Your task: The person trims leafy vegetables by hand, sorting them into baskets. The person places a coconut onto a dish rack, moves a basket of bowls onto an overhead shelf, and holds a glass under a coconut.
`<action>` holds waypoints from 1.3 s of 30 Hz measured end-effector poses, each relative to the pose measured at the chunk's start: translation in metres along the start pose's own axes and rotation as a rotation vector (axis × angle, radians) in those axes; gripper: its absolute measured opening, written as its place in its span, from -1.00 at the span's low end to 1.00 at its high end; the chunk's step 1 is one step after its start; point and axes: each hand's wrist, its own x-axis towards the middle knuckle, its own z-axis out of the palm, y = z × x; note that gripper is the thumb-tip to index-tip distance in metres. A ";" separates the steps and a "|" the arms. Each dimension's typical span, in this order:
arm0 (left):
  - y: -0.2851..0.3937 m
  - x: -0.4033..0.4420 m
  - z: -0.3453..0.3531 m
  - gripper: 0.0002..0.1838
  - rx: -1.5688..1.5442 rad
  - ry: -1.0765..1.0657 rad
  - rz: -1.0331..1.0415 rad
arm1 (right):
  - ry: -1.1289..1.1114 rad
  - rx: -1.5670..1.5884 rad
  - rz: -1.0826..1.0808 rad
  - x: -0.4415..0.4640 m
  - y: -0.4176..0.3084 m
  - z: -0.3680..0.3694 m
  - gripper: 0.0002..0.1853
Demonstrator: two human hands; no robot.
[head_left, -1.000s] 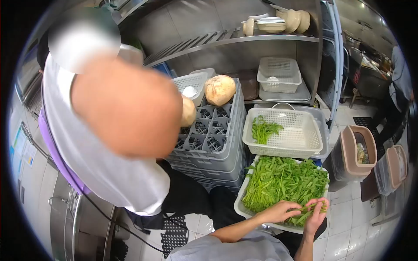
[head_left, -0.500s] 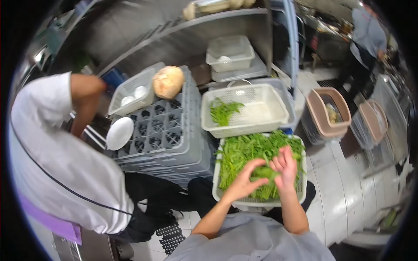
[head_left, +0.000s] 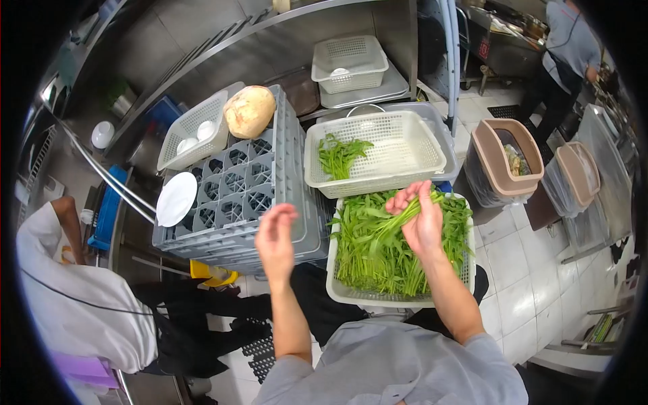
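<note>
A bunch of green stems (head_left: pixel 410 212) is in my right hand (head_left: pixel 422 226), its leaves trailing down to the left over the greens below. My left hand (head_left: pixel 276 243) is raised beside the grey rack, fingers apart and slightly blurred, with nothing in it. Leafy greens (head_left: pixel 378 260) fill a white basket (head_left: pixel 347 295) in front of me. Just behind it stands a white perforated basket (head_left: pixel 405 150) with a small bunch of greens (head_left: pixel 341 156) at its left end.
Stacked grey racks (head_left: pixel 287 169) at the left bear a large pale root vegetable (head_left: pixel 249 112), a white plate (head_left: pixel 177 199) and a basket (head_left: pixel 196 138). A co-worker (head_left: pixel 88 290) stands left, another person (head_left: pixel 570 54) far right. Pink-rimmed bins (head_left: pixel 503 162) stand right.
My left hand has moved left, away from the greens, and my right hand has risen with the bunch. The co-worker has moved further left. The view has shifted.
</note>
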 end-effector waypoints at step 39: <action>-0.018 0.087 -0.032 -0.73 0.700 0.182 -0.078 | -0.825 -1.772 -0.097 0.230 0.096 -0.065 -0.48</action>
